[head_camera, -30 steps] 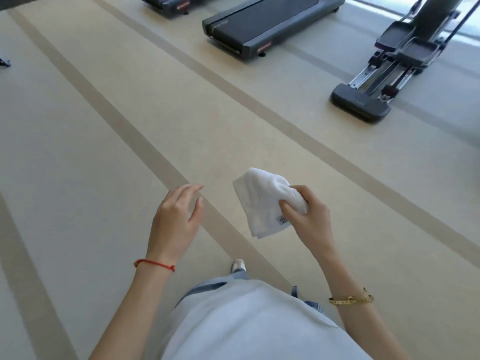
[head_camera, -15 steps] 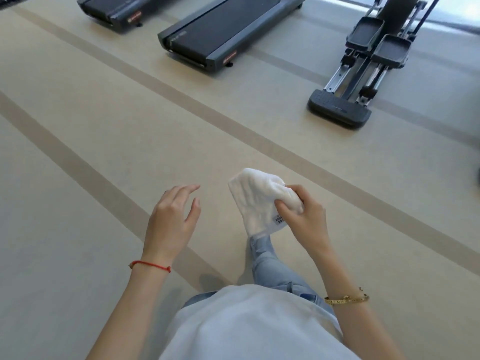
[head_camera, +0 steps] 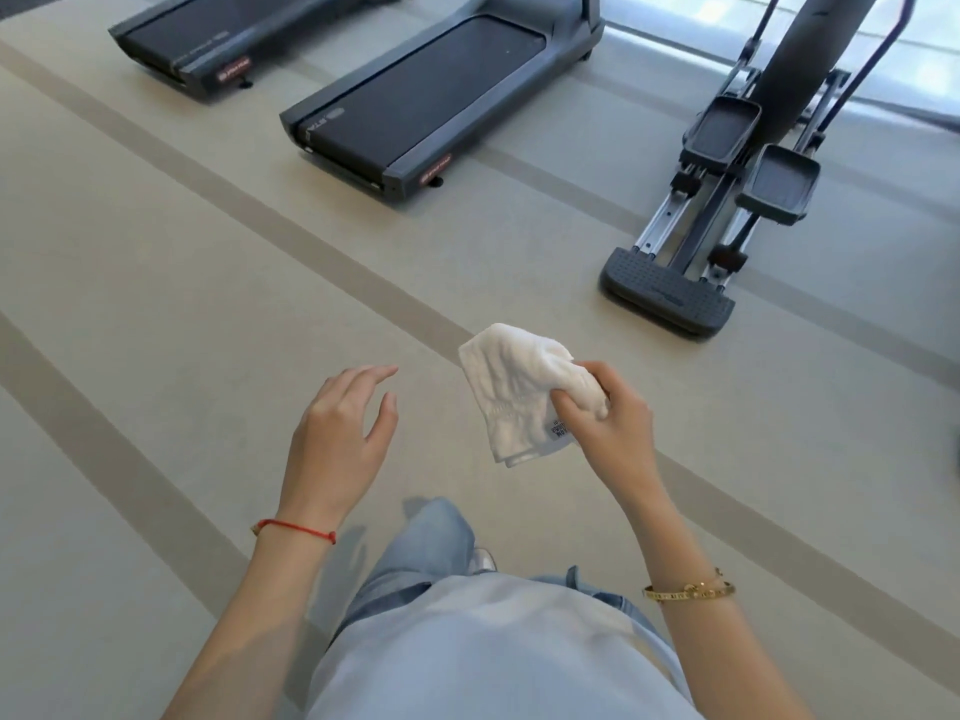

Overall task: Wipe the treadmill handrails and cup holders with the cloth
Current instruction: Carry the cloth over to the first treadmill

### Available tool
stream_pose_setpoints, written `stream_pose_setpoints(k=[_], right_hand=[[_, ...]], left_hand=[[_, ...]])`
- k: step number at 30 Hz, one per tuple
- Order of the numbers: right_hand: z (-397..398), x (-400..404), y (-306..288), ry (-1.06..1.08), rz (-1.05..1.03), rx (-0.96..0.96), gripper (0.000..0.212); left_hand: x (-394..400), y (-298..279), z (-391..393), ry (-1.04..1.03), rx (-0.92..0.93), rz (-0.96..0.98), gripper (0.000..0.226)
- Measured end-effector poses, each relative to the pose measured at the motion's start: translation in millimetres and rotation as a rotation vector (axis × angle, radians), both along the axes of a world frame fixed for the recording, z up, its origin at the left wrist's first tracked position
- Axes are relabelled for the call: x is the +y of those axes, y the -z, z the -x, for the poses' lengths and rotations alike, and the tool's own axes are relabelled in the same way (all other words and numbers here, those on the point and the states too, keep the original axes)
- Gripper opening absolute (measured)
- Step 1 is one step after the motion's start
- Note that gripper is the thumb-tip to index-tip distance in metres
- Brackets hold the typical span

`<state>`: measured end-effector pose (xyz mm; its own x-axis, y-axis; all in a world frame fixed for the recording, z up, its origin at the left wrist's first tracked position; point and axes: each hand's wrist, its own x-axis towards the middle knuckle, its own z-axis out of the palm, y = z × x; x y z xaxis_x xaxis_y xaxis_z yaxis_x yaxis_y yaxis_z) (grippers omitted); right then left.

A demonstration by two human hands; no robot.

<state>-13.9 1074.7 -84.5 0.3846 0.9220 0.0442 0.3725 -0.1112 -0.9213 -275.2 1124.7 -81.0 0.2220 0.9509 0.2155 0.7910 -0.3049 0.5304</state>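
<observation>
My right hand (head_camera: 608, 423) grips a crumpled white cloth (head_camera: 511, 389) with a small label, held at waist height in front of me. To its left my left hand (head_camera: 340, 439) hovers palm down with relaxed fingers and holds nothing. Ahead on the floor lies the rear deck of a dark treadmill (head_camera: 441, 101), a few steps away. A second treadmill (head_camera: 208, 44) stands to its left. No handrail or cup holder is in view.
An elliptical trainer (head_camera: 727, 200) with two grey pedals and a ribbed foot stands at the right, by a bright window. The beige floor (head_camera: 156, 252) has darker stripes running diagonally. My jeans leg (head_camera: 421, 548) steps forward below the hands.
The treadmills and the elliptical have come closer and lower in view as I walk toward them. One leg has swung forward. Both hands keep their pose; the cloth stays in my right hand.
</observation>
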Motion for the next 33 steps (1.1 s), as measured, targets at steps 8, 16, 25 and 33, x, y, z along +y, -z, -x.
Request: stream_pose_setpoints(k=[8,16,25,33], right_hand=[[-45.7,159.9,25.7,0.040,0.033,0.025,0.018],[-96.8,361.8,12.9,0.058,0.003,-0.013,0.016],[-139.0,532.9,5.5,0.136,0.011,-0.004,0.018],[-189.4,681.3,21.0,0.092,-0.001,-0.029,0.017]], left_hand=[[168.6,27.1,-45.5,-0.002,-0.026,0.041,0.027],[373.7,17.6,-96.1,0.031,-0.066,0.064,0.027],[551.5,4.5,-142.0,0.077,-0.043,0.096,0.025],[690.6,24.6,-182.3,0.023,-0.037,0.130,0.026]])
